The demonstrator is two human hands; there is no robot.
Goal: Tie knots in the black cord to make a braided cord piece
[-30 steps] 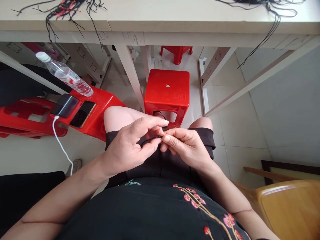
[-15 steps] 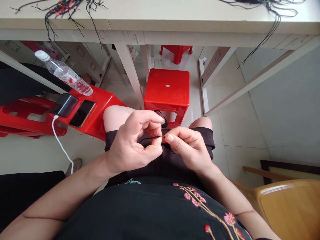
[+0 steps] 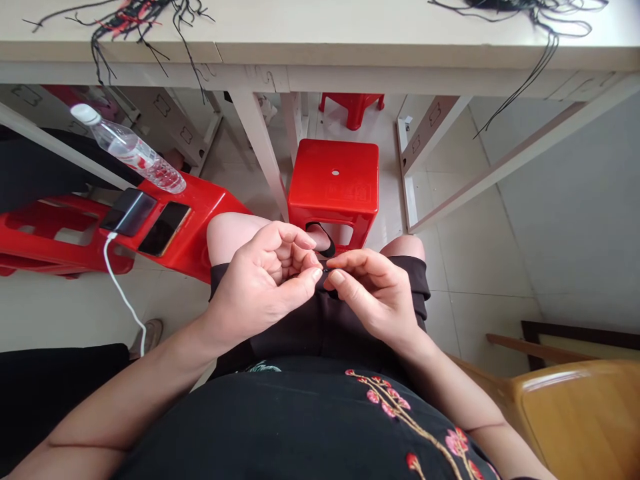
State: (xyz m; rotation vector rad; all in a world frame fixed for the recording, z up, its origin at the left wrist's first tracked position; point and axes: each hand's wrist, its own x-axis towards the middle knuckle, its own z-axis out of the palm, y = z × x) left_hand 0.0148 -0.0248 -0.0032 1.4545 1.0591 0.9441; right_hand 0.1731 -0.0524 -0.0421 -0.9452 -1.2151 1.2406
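Over my lap, my left hand and my right hand nearly meet at the fingertips. A short bit of thin black cord shows between them. Thumb and forefinger of my left hand pinch one side of it, with the other fingers curled. On the other side, the thumb and fingers of my right hand pinch the cord. Most of the cord is hidden by the fingers or lost against the dark shorts.
Ahead is a table with black-and-red cords and black cords hanging over its edge. A red stool stands below. Left, another stool holds a bottle, phone and power bank. A wooden chair is right.
The loop of cord seen by my left fingers has gone from sight. My left thumb has risen and moved slightly left, and the fingers of both hands have shifted their pinch.
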